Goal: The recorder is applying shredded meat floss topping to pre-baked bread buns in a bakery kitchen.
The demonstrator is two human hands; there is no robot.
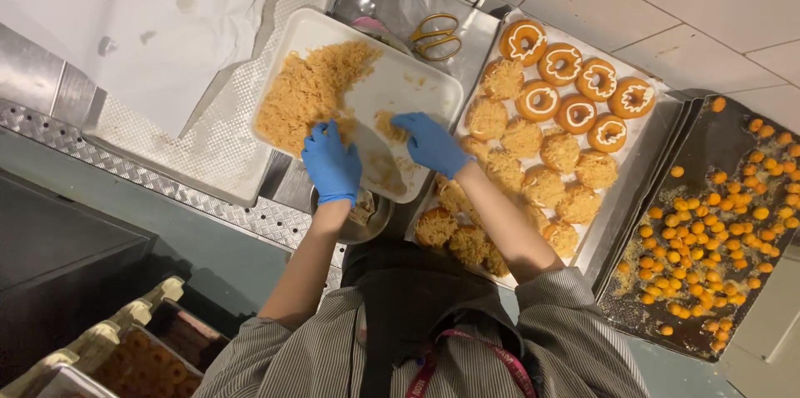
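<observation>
Head view is showing both blue-gloved hands in the white tray (pixel 433 81) at the middle of the frame, left hand (pixel 332 163) pressing flat on golden crumbs (pixel 310 91), right hand (pixel 430 142) pinching a small crumb clump (pixel 386 125).

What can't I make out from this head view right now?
- Left hand and right hand: gloved palms face down on the white tray, so any grip on the crumbs is hidden.
- Metal bowl: mostly covered by the tray and left wrist.
- Nearest donuts: partly hidden by the right forearm.
- Brown boxes: cut off by the bottom edge.
</observation>
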